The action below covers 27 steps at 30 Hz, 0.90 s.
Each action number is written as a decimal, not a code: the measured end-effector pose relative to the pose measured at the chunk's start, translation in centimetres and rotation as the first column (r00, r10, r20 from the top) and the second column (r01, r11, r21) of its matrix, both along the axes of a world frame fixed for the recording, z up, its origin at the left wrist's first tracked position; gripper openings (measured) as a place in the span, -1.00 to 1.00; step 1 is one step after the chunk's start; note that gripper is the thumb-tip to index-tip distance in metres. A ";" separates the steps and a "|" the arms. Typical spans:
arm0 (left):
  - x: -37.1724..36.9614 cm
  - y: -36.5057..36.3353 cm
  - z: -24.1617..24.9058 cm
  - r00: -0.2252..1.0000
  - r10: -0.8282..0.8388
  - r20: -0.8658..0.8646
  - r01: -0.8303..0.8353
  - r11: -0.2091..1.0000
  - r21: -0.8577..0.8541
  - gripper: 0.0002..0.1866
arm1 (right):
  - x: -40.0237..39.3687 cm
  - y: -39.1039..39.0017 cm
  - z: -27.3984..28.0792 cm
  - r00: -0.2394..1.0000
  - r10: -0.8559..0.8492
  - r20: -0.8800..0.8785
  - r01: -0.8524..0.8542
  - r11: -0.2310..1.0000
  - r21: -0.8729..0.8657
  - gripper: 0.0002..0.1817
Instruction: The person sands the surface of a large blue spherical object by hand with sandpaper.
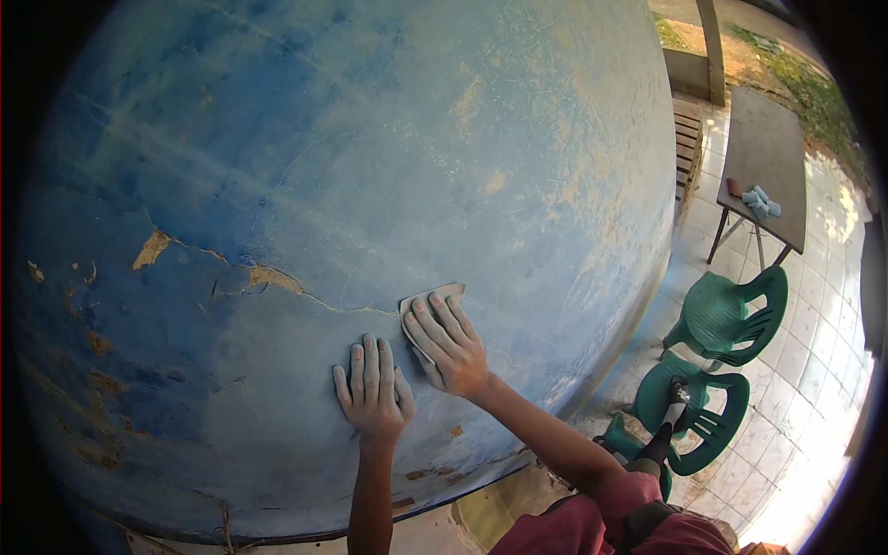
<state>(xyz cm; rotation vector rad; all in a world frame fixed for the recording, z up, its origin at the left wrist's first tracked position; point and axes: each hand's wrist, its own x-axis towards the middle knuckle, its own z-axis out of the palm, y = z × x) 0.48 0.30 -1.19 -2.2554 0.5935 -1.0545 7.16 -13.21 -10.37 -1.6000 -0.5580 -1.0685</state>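
Observation:
My right hand [446, 344] presses a folded sheet of sandpaper [453, 290] flat against a worn blue wall [324, 185], with the fingers laid over it. Pale dust coats the fingers of both hands. Just left of it and lower, my left hand [373, 387] rests on the wall with its fingers stretched out and holds nothing. A thin crack [347, 309] runs leftward from the sandpaper to a chipped bare patch [275, 278]. Another bare patch [151, 248] lies farther left.
At the right, two green plastic chairs [710, 313] stand on a white tiled floor [795, 361]; a foot rests on the nearer chair [659, 388]. Beyond them is a grey table [763, 139] with pale blue rolls [760, 202] and a reddish piece [734, 187].

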 end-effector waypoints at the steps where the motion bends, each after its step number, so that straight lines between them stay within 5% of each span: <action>1: 0.0 0.1 0.1 1.000 -0.015 0.003 0.015 1.000 0.006 -0.55 | 1.0 -0.7 -0.3 1.000 -0.015 0.003 0.015 1.000 0.006 -0.47; 3: -0.1 0.2 0.0 1.000 -0.013 -0.003 0.013 1.000 -0.003 -0.55 | 3.1 -2.1 0.0 0.918 -0.251 -0.307 0.343 0.890 0.300 -0.48; 4: -0.1 0.1 -0.1 1.000 -0.019 -0.005 0.019 1.000 -0.008 -0.55 | 2.9 -1.8 0.6 0.900 -0.206 -0.385 0.354 0.861 0.366 -0.48; 5: 0.0 0.1 -0.2 1.000 -0.006 0.003 0.006 1.000 -0.008 -0.55 | 1.5 -1.6 1.1 0.940 -0.139 -0.312 0.249 0.905 0.346 -0.47; 7: 0.1 -0.2 -0.3 1.000 -0.016 0.006 0.016 1.000 -0.001 -0.55 | -1.5 -0.8 -0.5 0.996 0.047 -0.070 -0.044 0.998 0.044 -0.46; 10: 0.2 0.1 0.0 0.999 -0.015 0.035 0.014 1.000 0.018 -0.55 | 0.7 -2.2 -2.9 0.976 -0.169 -0.136 0.180 0.980 0.079 -0.46; 12: -0.2 0.0 0.0 1.000 -0.016 -0.003 0.016 1.000 0.004 -0.55 | 4.5 -2.9 -1.2 0.897 -0.267 -0.352 0.390 0.852 0.349 -0.46; 14: -0.3 -0.1 0.0 1.000 0.002 0.007 -0.002 1.000 0.015 -0.55 | 7.4 -5.0 2.6 0.902 -0.241 -0.358 0.400 0.780 0.481 -0.47; 17: 0.2 0.3 -0.2 1.000 0.001 0.022 -0.001 1.000 0.018 -0.55 | 7.2 -5.8 6.9 0.936 -0.228 -0.269 0.332 0.828 0.453 -0.50; 21: -0.1 0.1 -0.1 1.000 -0.016 0.004 0.016 1.000 0.012 -0.55 | 2.3 -3.6 0.9 0.994 -0.062 -0.094 0.073 0.990 0.122 -0.43; 24: -0.2 0.1 -0.1 1.000 -0.010 -0.011 0.010 1.000 0.013 -0.54 | 6.1 -5.4 0.4 0.921 -0.221 -0.320 0.339 0.859 0.384 -0.42; 27: -0.2 -0.1 -0.1 1.000 0.013 -0.018 -0.013 1.000 0.017 -0.53 | 6.2 -6.2 6.5 0.951 -0.159 -0.264 0.261 0.871 0.416 -0.40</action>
